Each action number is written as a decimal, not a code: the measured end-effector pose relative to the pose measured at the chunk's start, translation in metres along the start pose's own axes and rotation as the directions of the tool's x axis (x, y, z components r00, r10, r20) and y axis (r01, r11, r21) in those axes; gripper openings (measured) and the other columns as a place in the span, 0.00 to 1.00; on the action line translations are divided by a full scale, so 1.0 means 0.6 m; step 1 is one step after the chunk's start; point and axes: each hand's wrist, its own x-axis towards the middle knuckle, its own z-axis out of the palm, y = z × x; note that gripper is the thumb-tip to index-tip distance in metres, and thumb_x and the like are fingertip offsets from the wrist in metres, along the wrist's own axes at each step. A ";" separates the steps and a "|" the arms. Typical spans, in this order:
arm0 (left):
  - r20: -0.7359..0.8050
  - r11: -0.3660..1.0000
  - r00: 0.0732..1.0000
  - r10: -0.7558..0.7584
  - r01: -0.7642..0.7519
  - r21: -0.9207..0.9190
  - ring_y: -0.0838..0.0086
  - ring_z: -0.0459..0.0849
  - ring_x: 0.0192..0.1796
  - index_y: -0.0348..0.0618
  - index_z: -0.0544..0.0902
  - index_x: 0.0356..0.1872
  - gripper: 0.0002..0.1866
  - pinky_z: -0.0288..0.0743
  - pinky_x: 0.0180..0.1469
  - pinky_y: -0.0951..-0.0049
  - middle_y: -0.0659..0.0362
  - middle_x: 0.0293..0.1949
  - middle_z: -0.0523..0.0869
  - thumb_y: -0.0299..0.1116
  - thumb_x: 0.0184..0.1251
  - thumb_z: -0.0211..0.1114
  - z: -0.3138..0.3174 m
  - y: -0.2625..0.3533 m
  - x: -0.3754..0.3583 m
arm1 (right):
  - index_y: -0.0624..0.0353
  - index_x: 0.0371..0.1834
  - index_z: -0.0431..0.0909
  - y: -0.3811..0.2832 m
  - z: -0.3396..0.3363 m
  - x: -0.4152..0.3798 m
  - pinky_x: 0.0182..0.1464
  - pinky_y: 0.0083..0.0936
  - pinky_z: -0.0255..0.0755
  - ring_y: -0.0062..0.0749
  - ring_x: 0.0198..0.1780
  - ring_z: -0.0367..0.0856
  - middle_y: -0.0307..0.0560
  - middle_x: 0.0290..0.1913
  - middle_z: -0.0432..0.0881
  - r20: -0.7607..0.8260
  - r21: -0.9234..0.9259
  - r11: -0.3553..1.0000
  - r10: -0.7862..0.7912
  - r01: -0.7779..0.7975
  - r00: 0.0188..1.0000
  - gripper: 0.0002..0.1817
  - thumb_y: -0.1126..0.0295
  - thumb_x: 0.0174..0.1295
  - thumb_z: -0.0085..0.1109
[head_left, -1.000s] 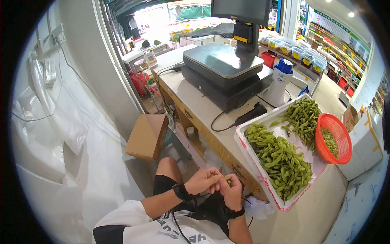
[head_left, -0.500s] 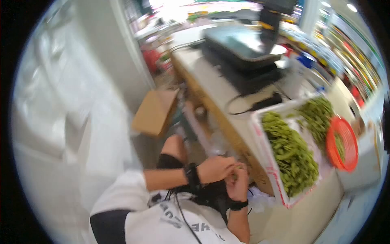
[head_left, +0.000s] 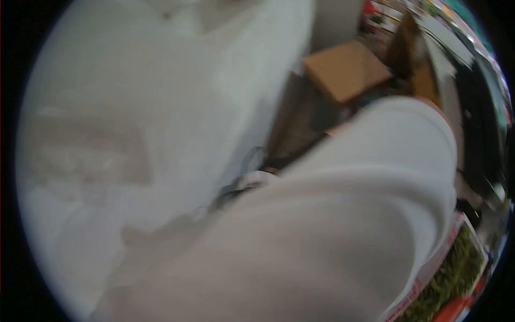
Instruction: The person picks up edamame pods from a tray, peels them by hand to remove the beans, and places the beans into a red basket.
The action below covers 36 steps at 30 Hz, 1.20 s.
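A white sleeve on my raised arm fills the middle and bottom of the view, close to the camera and blurred. Only a sliver of forearm shows past its cuff at the upper right. Both my hands are out of sight. Beyond the sleeve, at the lower right, is part of a white box with pink marks, filled with green pods. The edge of an orange-red basket shows at the bottom.
A brown cardboard box stands on the floor beyond the arm. The counter runs down the right side and bears a black scale. A large white sheet-like surface takes up the left.
The view has swung left, so the counter, scale and pod box now lie at the right edge. My hands, earlier together at my lap, have left view; a white-sleeved arm has come up.
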 end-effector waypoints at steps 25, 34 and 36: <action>-0.612 0.950 0.778 0.140 -0.281 -0.139 0.53 0.84 0.35 0.34 0.82 0.38 0.11 0.76 0.40 0.63 0.45 0.31 0.84 0.33 0.65 0.61 -0.195 -0.051 0.235 | 0.63 0.48 0.78 -0.145 -0.087 -0.009 0.23 0.11 0.56 0.14 0.22 0.64 0.36 0.29 0.77 0.226 0.928 0.051 0.710 -0.369 0.667 0.10 0.71 0.72 0.50; -0.540 0.905 0.839 0.068 -0.280 -0.320 0.73 0.82 0.29 0.35 0.83 0.42 0.11 0.75 0.36 0.74 0.51 0.29 0.85 0.33 0.65 0.61 -0.217 -0.051 0.196 | 0.64 0.47 0.79 -0.202 -0.192 -0.016 0.23 0.09 0.55 0.12 0.22 0.63 0.36 0.27 0.75 0.198 0.918 0.117 0.692 -0.379 0.694 0.11 0.70 0.72 0.50; -0.541 0.864 0.839 0.059 -0.315 -0.394 0.79 0.79 0.29 0.33 0.83 0.41 0.11 0.74 0.34 0.77 0.57 0.27 0.84 0.31 0.67 0.60 -0.204 -0.053 0.168 | 0.66 0.46 0.79 -0.238 -0.249 0.000 0.21 0.10 0.53 0.11 0.21 0.62 0.33 0.25 0.73 0.105 0.882 0.240 0.737 -0.404 0.668 0.12 0.69 0.72 0.51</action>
